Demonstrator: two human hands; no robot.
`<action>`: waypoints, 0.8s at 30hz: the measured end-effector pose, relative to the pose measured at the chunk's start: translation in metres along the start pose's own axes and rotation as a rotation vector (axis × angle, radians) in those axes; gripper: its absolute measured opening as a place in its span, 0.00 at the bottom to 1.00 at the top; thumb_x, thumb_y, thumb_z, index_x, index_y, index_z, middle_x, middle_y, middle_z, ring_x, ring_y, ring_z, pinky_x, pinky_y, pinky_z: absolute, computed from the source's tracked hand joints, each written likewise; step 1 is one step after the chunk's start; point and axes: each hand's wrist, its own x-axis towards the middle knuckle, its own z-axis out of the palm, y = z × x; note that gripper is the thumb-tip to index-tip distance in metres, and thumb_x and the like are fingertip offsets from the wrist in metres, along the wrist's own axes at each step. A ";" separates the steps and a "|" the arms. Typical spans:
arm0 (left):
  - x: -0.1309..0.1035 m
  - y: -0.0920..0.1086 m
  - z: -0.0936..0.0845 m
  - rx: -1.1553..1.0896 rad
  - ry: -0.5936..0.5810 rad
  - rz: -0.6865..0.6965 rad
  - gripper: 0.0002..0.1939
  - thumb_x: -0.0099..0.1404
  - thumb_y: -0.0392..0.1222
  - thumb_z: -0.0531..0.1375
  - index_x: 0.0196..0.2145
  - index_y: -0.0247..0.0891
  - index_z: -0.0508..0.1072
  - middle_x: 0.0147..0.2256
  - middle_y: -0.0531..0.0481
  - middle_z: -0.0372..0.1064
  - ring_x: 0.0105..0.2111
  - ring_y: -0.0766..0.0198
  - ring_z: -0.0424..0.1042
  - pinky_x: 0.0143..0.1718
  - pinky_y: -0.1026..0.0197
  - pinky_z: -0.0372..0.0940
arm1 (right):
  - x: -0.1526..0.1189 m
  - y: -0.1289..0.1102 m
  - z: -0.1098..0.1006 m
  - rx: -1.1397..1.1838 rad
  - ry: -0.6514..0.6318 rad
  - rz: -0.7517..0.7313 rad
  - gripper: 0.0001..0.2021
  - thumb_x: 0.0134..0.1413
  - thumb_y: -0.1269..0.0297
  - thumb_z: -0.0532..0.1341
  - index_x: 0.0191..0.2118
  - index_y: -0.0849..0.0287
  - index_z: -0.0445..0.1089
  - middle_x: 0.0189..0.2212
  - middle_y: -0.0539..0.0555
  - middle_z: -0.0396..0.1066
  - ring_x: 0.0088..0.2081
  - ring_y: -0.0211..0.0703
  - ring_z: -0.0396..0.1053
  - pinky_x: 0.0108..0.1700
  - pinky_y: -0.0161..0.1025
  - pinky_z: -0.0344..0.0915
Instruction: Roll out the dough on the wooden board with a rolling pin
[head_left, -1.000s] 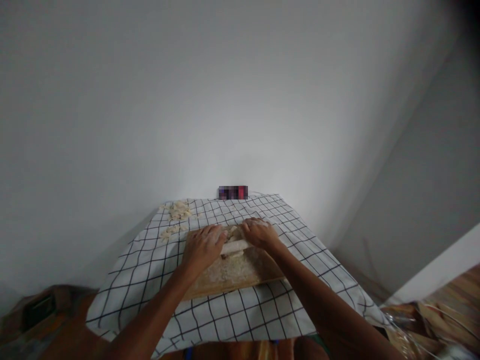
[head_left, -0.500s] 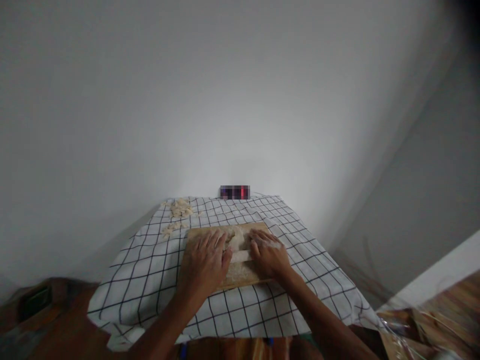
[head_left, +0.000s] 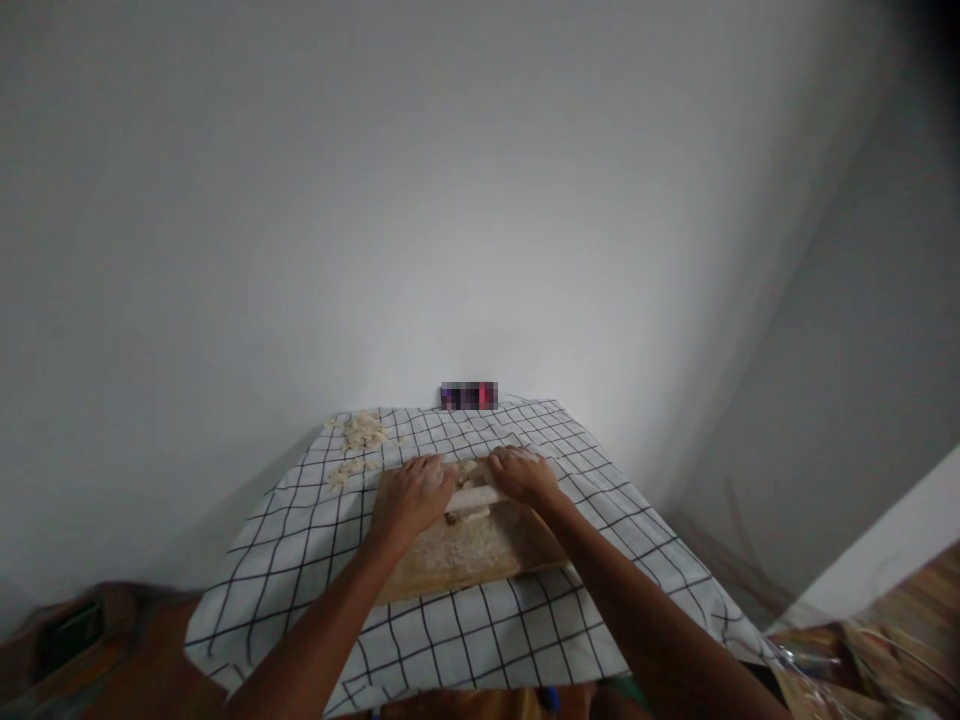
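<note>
A pale rolling pin [head_left: 478, 497] lies crosswise over a floured wooden board [head_left: 472, 560]. My left hand [head_left: 420, 487] is wrapped over the pin's left part, and my right hand [head_left: 523, 472] is curled over its right part. Bits of pale dough [head_left: 469, 468] show just beyond the pin, between my hands, and a little shows on its near side. Most of the dough is hidden by the pin and my fingers.
A checked cloth [head_left: 292, 540] covers the table. Pale dough pieces [head_left: 364, 430] lie in a pile at the back left, with a smaller heap [head_left: 349, 472] nearer. A blurred dark device [head_left: 469, 396] stands at the back against the white wall [head_left: 480, 200].
Both hands have moved forward with the rolling pin, toward the board's far edge. The fingers, flatter before, are now curled over the pin, and more of the board's near part shows.
</note>
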 end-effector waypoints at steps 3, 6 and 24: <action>-0.003 0.001 -0.003 0.035 -0.007 0.026 0.19 0.85 0.43 0.53 0.59 0.42 0.83 0.64 0.38 0.82 0.62 0.43 0.81 0.61 0.41 0.77 | 0.001 -0.001 -0.002 0.026 -0.008 0.027 0.20 0.85 0.60 0.50 0.61 0.55 0.79 0.61 0.64 0.82 0.63 0.55 0.79 0.63 0.54 0.74; -0.013 0.005 -0.003 -0.006 0.070 0.026 0.17 0.85 0.46 0.56 0.58 0.42 0.83 0.61 0.39 0.84 0.61 0.45 0.82 0.65 0.42 0.76 | -0.010 -0.001 0.000 0.034 0.031 -0.004 0.20 0.84 0.62 0.50 0.59 0.54 0.80 0.62 0.62 0.82 0.64 0.55 0.78 0.62 0.52 0.75; 0.003 -0.013 0.009 -0.026 0.089 0.065 0.19 0.84 0.47 0.55 0.60 0.41 0.82 0.59 0.38 0.84 0.60 0.49 0.81 0.65 0.46 0.76 | -0.013 -0.003 0.000 -0.006 0.070 -0.038 0.20 0.84 0.63 0.49 0.60 0.56 0.80 0.60 0.66 0.82 0.61 0.60 0.80 0.54 0.51 0.79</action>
